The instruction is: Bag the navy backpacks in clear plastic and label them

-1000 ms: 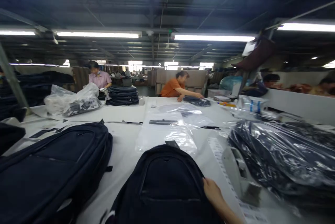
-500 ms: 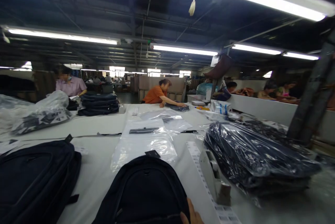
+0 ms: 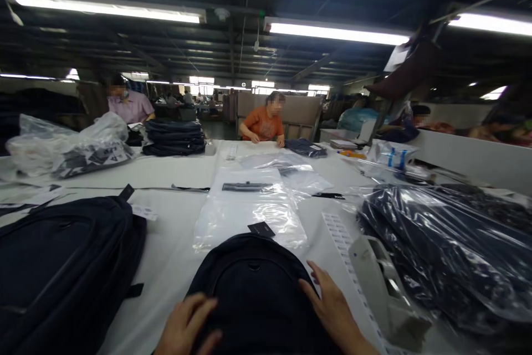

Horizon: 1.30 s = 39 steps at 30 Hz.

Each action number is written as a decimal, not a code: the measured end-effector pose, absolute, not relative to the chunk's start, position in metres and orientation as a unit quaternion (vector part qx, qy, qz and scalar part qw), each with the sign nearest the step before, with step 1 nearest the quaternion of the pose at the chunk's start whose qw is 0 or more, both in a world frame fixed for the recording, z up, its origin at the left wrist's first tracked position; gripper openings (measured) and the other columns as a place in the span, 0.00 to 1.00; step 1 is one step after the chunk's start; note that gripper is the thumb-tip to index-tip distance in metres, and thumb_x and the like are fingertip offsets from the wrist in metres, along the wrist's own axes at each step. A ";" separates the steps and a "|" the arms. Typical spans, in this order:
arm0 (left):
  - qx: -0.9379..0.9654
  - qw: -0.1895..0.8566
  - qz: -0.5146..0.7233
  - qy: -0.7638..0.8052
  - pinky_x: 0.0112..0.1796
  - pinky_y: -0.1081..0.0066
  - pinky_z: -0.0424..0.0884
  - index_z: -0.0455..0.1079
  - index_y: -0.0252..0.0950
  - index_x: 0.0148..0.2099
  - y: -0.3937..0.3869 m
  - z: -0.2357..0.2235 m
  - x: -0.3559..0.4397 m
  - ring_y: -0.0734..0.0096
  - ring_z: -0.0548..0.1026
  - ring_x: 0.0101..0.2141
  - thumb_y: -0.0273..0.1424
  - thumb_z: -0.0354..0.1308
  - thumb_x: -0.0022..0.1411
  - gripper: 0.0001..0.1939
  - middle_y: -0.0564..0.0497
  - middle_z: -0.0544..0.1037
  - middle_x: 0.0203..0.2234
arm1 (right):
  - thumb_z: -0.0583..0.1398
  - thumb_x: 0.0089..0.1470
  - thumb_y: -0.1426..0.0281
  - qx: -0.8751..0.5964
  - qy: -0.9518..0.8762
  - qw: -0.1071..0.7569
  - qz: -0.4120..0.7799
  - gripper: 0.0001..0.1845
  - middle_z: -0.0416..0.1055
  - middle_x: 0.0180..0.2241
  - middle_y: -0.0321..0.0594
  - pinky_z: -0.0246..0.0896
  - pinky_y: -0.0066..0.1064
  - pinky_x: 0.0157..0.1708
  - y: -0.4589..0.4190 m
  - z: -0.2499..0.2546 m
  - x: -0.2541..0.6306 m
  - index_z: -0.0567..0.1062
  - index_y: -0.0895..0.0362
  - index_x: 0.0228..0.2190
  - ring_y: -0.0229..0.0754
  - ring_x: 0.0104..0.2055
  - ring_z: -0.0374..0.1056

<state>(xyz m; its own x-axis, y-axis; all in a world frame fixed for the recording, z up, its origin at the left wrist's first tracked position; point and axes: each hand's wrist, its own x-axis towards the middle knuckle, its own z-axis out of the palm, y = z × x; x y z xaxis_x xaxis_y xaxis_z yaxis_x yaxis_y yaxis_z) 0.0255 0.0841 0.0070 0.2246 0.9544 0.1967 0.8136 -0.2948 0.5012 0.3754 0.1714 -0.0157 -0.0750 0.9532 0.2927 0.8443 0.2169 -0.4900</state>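
A dark navy backpack (image 3: pixel 257 294) lies front side up on the white-covered table, close in front of me. From its top end a black hang tag (image 3: pixel 261 229) sticks out. My left hand (image 3: pixel 187 324) is over the backpack's left edge, fingers apart and slightly bent. At the right edge is my right hand (image 3: pixel 330 302), thumb and fingers spread, holding nothing. Whether either hand presses on the fabric I cannot tell. Just beyond the backpack lies a stack of clear plastic bags (image 3: pixel 249 211).
More navy backpacks (image 3: pixel 62 255) are piled at left. On the right are a label strip (image 3: pixel 344 250), a pale tape dispenser (image 3: pixel 384 288) and plastic-wrapped backpacks (image 3: pixel 449 244). Across the table (image 3: pixel 166 216), a co-worker in orange (image 3: pixel 264 122) stands near a dark folded item.
My left hand has come into view over the backpack's left side. My right hand shows further up the right edge. The view has tilted down, and the co-worker in orange has straightened up.
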 end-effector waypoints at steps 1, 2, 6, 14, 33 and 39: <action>0.757 0.136 0.251 0.587 0.54 0.48 0.63 0.52 0.52 0.64 0.117 0.010 0.025 0.50 0.62 0.57 0.42 0.51 0.64 0.28 0.45 0.64 0.56 | 0.53 0.58 0.57 -0.585 -0.747 0.301 0.102 0.25 0.70 0.48 0.47 0.63 0.43 0.51 0.196 -0.007 0.364 0.65 0.54 0.54 0.50 0.50 0.67; 0.740 0.117 0.269 0.606 0.56 0.48 0.60 0.51 0.47 0.65 0.149 0.013 0.026 0.51 0.60 0.57 0.40 0.51 0.64 0.28 0.44 0.61 0.58 | 0.54 0.58 0.60 -0.551 -0.767 0.310 0.108 0.24 0.69 0.50 0.46 0.61 0.44 0.53 0.218 0.000 0.351 0.65 0.54 0.54 0.49 0.52 0.65; 0.803 0.155 0.194 0.542 0.52 0.56 0.64 0.57 0.41 0.61 0.243 0.016 0.040 0.55 0.65 0.50 0.33 0.57 0.59 0.28 0.44 0.67 0.51 | 0.59 0.53 0.69 -0.469 -0.828 0.263 0.157 0.20 0.70 0.46 0.44 0.61 0.41 0.51 0.281 0.007 0.307 0.71 0.54 0.50 0.47 0.50 0.65; 0.871 0.180 0.154 0.430 0.44 0.67 0.65 0.66 0.39 0.40 0.265 0.016 0.045 0.64 0.68 0.42 0.29 0.48 0.64 0.07 0.48 0.71 0.41 | 0.52 0.59 0.75 -0.372 -0.885 0.257 0.112 0.13 0.73 0.39 0.44 0.63 0.38 0.44 0.283 0.008 0.314 0.76 0.55 0.39 0.45 0.42 0.66; 0.704 0.421 0.174 0.545 0.34 0.69 0.61 0.64 0.37 0.29 0.305 -0.014 0.036 0.66 0.66 0.31 0.48 0.55 0.55 0.18 0.53 0.67 0.26 | 0.53 0.59 0.66 -0.502 -0.799 0.238 0.231 0.11 0.70 0.30 0.39 0.61 0.33 0.37 0.299 -0.033 0.305 0.71 0.55 0.28 0.43 0.34 0.66; 0.664 0.301 0.244 0.640 0.40 0.65 0.63 0.65 0.41 0.40 0.262 -0.034 0.022 0.63 0.70 0.37 0.42 0.47 0.63 0.12 0.51 0.72 0.35 | 0.53 0.60 0.62 -0.501 -0.786 0.307 0.194 0.11 0.68 0.33 0.41 0.63 0.35 0.39 0.294 -0.044 0.312 0.71 0.53 0.30 0.44 0.36 0.66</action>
